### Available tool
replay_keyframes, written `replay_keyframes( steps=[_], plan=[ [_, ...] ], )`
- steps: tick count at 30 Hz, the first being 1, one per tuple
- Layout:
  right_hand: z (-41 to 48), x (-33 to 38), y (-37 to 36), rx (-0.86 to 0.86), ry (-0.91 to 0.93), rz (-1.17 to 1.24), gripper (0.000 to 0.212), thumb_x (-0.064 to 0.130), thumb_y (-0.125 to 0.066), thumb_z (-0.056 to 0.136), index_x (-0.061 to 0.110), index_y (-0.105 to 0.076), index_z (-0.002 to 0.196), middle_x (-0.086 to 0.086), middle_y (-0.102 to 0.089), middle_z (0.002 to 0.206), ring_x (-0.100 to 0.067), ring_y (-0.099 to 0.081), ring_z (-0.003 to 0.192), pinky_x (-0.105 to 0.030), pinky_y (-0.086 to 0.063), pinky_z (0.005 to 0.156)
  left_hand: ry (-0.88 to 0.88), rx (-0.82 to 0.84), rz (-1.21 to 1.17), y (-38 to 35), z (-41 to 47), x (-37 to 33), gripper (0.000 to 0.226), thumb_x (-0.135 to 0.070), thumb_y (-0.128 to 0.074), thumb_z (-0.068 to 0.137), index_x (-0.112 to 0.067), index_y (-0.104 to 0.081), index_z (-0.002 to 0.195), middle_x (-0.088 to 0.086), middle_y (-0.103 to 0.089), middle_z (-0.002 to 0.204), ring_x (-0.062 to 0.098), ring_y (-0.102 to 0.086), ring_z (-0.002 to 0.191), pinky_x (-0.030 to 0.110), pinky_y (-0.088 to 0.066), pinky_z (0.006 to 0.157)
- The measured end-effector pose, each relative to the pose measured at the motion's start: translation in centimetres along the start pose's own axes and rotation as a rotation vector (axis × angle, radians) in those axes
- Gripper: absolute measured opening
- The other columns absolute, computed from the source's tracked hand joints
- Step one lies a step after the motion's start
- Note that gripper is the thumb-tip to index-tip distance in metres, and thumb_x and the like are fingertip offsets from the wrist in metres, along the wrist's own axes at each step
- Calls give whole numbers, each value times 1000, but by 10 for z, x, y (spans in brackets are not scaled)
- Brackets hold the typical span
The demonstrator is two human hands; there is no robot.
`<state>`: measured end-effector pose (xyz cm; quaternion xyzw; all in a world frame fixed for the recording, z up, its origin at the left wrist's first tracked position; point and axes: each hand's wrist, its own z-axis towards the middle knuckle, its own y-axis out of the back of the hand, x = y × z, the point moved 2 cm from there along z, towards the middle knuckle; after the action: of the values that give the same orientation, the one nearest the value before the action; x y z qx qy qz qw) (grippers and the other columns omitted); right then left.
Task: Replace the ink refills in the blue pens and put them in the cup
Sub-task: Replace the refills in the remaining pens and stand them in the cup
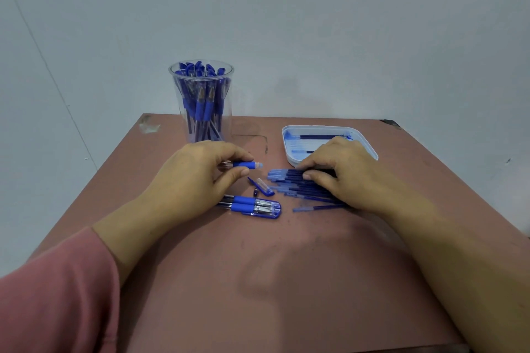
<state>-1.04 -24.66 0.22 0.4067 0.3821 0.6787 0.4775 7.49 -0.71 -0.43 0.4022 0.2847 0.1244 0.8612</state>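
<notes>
Cup (pixel 228 119): I see a clear cup upright at the far left part of the table (pixel 286 281), behind the left hand. It is packed with blue pens (pixel 200 94), all standing.
Tray (pixel 321 127): a white shallow tray at the far right, partly behind the right hand. A few dark refills (pixel 318 137) lie flat in it, and its floor has blue ink stains.
Left hand (pixel 195 172): it grasps a barrel (pixel 243 165) between the thumb and the bent fingers. The blue grip end sticks out to the right, toward the other hand, and has no tip on it.
Right hand (pixel 341 169): it lies on the pile (pixel 289 180) of new refills, fingers bent over them and thumb touching. I cannot tell if it has really taken one.
Pile: many refills side by side on the table, just in front of the tray, pale ends pointing left.
Loose parts: one cap (pixel 262 186) and a small dark tip (pixel 255 192) lie between the hands, near the barrel.
Waiting pens (pixel 249 205): two capped pens lie together on the table, close under the left hand.
Sleeve (pixel 57 295): pink, on the left arm only.
</notes>
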Motion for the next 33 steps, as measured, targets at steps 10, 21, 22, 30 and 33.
replay_keyframes(
  steps=[10, 21, 22, 30, 33],
  plan=[
    [35, -40, 21, 44, -133, -100, 20, 27, -62, 92, 33, -70, 110, 15, -62, 103, -6, -46, 96, -25, -34, 82, -14, 6, 12, 1, -1, -2, 22, -31, -68, 87, -32, -70, 109, -22, -65, 97, -1, -58, 83, 19, -47, 76],
    [45, -54, 13, 259, -301, -45, 9, 29, -63, 90, 24, -70, 92, 10, -62, 95, -14, -57, 94, -30, -44, 77, -11, 5, 18, 1, 1, -3, 21, -31, -68, 87, -32, -70, 108, -22, -64, 95, -1, -57, 83, 20, -48, 77],
    [46, -54, 13, 240, -305, -20, 9, 29, -63, 91, 24, -69, 92, 8, -64, 97, -13, -58, 93, -31, -46, 79, -10, 4, 20, 1, 1, -3, 22, -31, -68, 87, -32, -70, 108, -22, -64, 96, -1, -57, 83, 20, -48, 77],
    [45, -53, 20, 313, -315, -61, 13, 30, -67, 88, 26, -74, 99, 8, -63, 97, -9, -55, 89, -26, -39, 72, -6, 10, 15, 0, 1, -3, 21, -30, -69, 87, -32, -70, 108, -20, -67, 98, 0, -59, 85, 23, -50, 79],
    [46, -53, 19, 322, -312, -31, 9, 27, -68, 88, 24, -74, 94, 10, -65, 92, -1, -56, 82, -23, -42, 69, -7, 8, 10, 0, 0, -3, 22, -30, -69, 87, -32, -70, 108, -20, -67, 99, 0, -59, 86, 22, -50, 79]
  ],
)
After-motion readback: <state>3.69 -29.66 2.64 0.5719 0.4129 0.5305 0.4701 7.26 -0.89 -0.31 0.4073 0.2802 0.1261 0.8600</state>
